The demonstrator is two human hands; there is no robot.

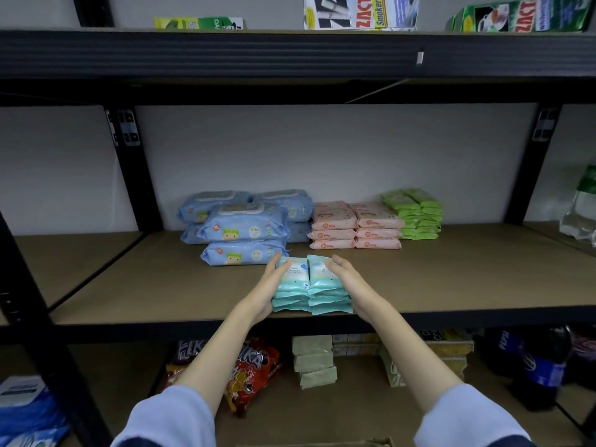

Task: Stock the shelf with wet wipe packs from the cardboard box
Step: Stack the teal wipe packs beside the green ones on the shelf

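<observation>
together the left hand point(270, 287) and right hand point(346, 285) press straight-fingered against teal wet wipe packs point(311, 287) at the shelf point(161, 285) front, blue packs point(245, 233) at 11 o'clock.

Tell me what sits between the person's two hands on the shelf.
In the head view, two side-by-side stacks of teal wet wipe packs sit between the left hand and right hand, which press their outer sides.

You have two side-by-side stacks of teal wet wipe packs point(311, 287) lying flat at the front edge of the brown shelf board point(161, 285).
</observation>
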